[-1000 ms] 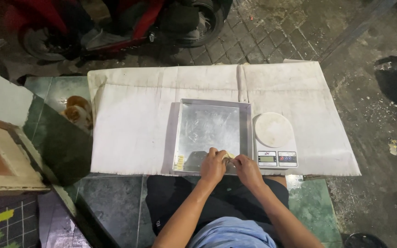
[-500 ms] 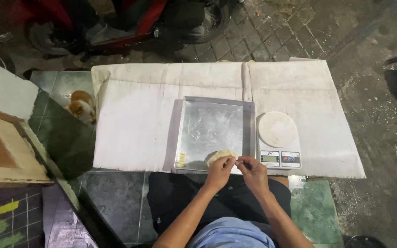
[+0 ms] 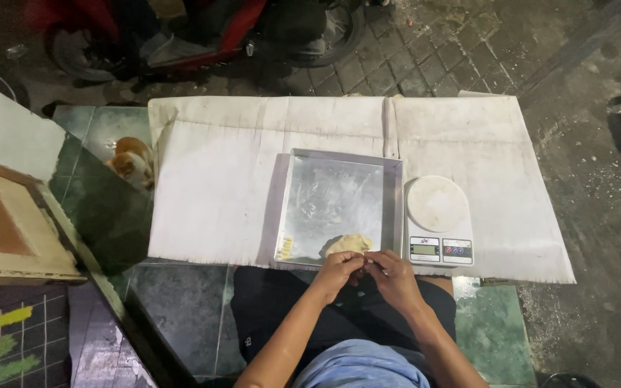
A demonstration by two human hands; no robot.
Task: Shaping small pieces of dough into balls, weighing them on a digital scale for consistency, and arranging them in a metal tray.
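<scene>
A square metal tray [image 3: 303, 208] lies on a white covered board [image 3: 217, 187]. A pale yellow lump of dough [image 3: 348, 244] rests in the tray's near right corner. My left hand [image 3: 337, 271] and my right hand [image 3: 394, 279] meet at the tray's near edge, just below the dough, fingers pinched together on something small that I cannot make out. A white kitchen scale [image 3: 438, 220] with a round platform stands right of the tray.
An orange and white cat [image 3: 132, 163] sits on green tiles left of the board. A red motorbike [image 3: 181, 32] is parked beyond it. A wooden framed panel [image 3: 8, 223] leans at the left. Paving stones lie to the right.
My hands have drawn back from the tray toward me, and the dough now lies uncovered in the tray's near right corner. The camera has shifted slightly.
</scene>
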